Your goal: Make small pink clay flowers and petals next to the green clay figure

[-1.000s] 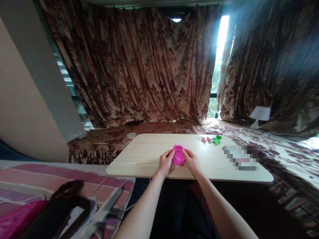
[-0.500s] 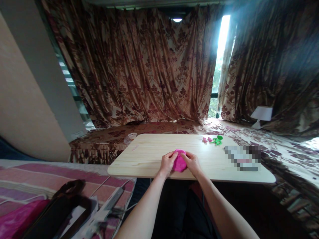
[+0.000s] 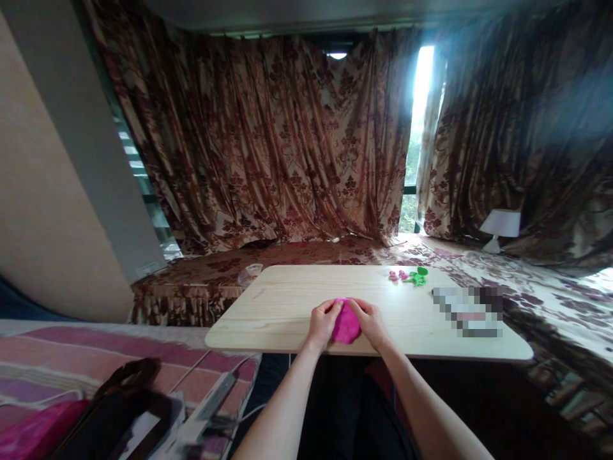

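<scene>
A flattened, roundish piece of bright pink modelling clay [image 3: 346, 327] is held over the near edge of the small wooden table [image 3: 278, 306]. My left hand [image 3: 324, 321] pinches its left upper rim, thumb on top and fingers curled behind. On the opposite rim, my right hand [image 3: 371, 321] grips in the same way, with the two thumbs close together at the top. The clay's underside and the fingertips behind it are hidden.
At the table's back right lie small green pieces [image 3: 418, 277] and pink pieces [image 3: 398, 275]. A blurred-out flat object [image 3: 467, 312] rests at the right. Beyond the left back corner is a clear plastic container [image 3: 249, 274]. A power strip [image 3: 211, 399] and black bag [image 3: 115, 409] lie on the left bed.
The clay's outline between my hands looks narrower at the top, and my thumbs have shifted slightly on it. The whole view has tilted up a little, so everything sits lower.
</scene>
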`<action>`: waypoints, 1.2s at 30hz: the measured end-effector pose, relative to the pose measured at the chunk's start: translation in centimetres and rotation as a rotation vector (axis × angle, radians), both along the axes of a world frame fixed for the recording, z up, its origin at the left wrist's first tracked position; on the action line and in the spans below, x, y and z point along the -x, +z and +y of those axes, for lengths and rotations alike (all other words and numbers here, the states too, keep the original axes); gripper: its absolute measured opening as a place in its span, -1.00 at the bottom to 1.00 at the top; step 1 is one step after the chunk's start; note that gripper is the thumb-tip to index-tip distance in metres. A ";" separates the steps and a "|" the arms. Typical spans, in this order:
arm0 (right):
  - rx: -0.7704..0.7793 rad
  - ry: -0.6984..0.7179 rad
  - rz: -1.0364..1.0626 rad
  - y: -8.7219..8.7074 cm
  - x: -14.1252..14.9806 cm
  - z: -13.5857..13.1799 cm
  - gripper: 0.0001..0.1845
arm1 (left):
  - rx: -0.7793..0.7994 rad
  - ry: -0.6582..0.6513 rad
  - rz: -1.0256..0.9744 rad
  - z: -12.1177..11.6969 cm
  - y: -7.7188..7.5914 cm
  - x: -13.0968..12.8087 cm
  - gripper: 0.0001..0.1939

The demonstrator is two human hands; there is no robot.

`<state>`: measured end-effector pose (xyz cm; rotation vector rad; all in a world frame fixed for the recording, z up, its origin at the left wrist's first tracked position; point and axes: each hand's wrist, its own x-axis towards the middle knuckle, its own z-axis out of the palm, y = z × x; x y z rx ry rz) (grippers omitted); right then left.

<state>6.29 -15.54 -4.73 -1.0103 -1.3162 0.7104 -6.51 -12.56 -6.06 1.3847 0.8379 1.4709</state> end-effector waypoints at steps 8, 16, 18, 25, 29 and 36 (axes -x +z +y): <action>0.021 0.004 0.018 -0.6 0.0 0.2 -0.59 | 0.011 0.013 -0.001 -0.1 0.2 0.0 -0.66; 0.044 -0.024 0.095 -1.1 -0.3 0.5 -0.59 | -0.004 0.004 0.009 -0.4 0.4 0.1 -0.66; 0.048 -0.040 0.128 -1.2 -0.4 0.5 -0.56 | -0.011 -0.031 0.029 -0.5 0.4 0.0 -0.66; 0.052 -0.008 0.158 -0.9 -0.2 0.4 -0.56 | -0.016 -0.038 0.055 0.0 -0.3 0.2 -0.66; 0.062 0.004 0.160 -1.2 -0.1 0.5 -0.60 | -0.023 -0.033 0.061 0.0 -0.3 0.1 -0.65; 0.062 -0.034 0.176 -1.2 -0.3 0.7 -0.54 | -0.028 -0.073 0.114 -0.2 -0.2 -0.4 -0.71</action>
